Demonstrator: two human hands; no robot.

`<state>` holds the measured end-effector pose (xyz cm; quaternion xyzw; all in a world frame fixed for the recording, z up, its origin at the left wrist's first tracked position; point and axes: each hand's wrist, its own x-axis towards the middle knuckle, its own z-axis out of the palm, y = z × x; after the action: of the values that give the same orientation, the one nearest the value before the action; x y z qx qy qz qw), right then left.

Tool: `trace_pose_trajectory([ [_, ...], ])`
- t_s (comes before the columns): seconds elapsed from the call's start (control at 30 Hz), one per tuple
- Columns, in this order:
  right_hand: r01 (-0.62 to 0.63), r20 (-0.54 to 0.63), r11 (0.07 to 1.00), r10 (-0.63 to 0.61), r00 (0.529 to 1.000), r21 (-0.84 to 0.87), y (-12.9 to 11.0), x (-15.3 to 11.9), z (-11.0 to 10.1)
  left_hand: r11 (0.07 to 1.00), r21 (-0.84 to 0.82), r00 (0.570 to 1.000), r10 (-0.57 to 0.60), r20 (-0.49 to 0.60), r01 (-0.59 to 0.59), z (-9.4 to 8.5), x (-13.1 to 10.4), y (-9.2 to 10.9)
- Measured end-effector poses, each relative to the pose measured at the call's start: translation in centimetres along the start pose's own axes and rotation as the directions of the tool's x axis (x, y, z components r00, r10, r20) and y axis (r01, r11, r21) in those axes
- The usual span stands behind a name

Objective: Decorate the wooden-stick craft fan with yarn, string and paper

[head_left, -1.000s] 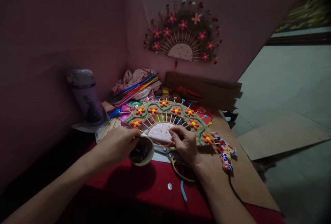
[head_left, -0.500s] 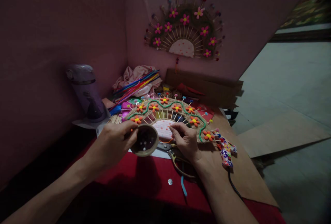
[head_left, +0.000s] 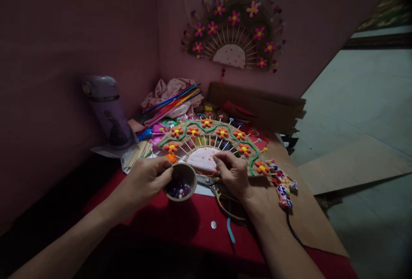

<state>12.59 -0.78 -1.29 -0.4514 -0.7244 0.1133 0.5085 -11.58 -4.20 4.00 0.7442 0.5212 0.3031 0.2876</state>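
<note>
Between its thumb and fingers, my left hand [head_left: 149, 178] grips the rim of a small round bowl [head_left: 192, 191], tilted toward me, with purple and white beads [head_left: 181, 189] inside. My right hand [head_left: 234, 175] is pinched closed over the fan's pale half-circle; whatever it pinches is too small to make out. Behind both hands lies a half-round twine fan [head_left: 214, 128] with orange clay flowers, a green wavy line and bead-tipped sticks. Scissors [head_left: 225, 199] lie partly hidden under my right hand. An orange ball [head_left: 171, 159] shows beside the bowl.
A purple bottle [head_left: 111, 113] stands at the left, near wooden sticks [head_left: 138, 154]. Coloured pipe cleaners [head_left: 174, 104] lie behind. A similar fan [head_left: 230, 34] hangs on the wall. A patterned glue gun [head_left: 284, 188] with a cord rests on cardboard [head_left: 309, 219] at the right.
The bowl has been lowered slightly and its beads show more clearly. The orange ball and more of the wooden sticks have come into sight. The view has shifted a little.
</note>
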Motion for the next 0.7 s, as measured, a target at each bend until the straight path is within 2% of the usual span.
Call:
trace_pose_trajectory([
  [0.17, 0.019, -0.001, 1.000, -0.019, 1.000, -0.022, 0.1, 0.0, 0.0, 0.996, -0.018, 0.993, -0.083, 0.081, 0.085, 0.0, 0.5, -0.4],
  [0.3, 0.003, 0.004, 1.000, -0.003, 1.000, -0.008, 0.3, -0.1, 0.0, 0.995, -0.009, 0.986, -0.099, 0.132, 0.101, -0.1, 0.6, -0.9],
  [0.4, -0.002, 0.009, 1.000, 0.002, 1.000, -0.001, 0.2, -0.2, 0.1, 0.999, -0.025, 0.993, -0.029, 0.110, 0.032, 0.1, 0.1, -0.8],
  [0.57, 0.006, 0.016, 1.000, -0.006, 1.000, -0.021, 0.1, -0.1, 0.0, 0.974, 0.064, 0.972, 0.207, 0.114, -0.216, 0.9, -0.5, 0.0],
  [0.63, 0.013, 0.011, 1.000, -0.013, 1.000, -0.016, 0.2, -0.1, 0.0, 0.970, 0.051, 0.966, 0.230, 0.116, -0.237, 0.9, -0.3, 0.1],
  [0.7, 0.011, 0.013, 1.000, -0.011, 1.000, -0.009, 0.3, -0.1, 0.0, 0.982, 0.016, 0.980, 0.185, 0.073, -0.187, 0.7, 0.1, -0.1],
])
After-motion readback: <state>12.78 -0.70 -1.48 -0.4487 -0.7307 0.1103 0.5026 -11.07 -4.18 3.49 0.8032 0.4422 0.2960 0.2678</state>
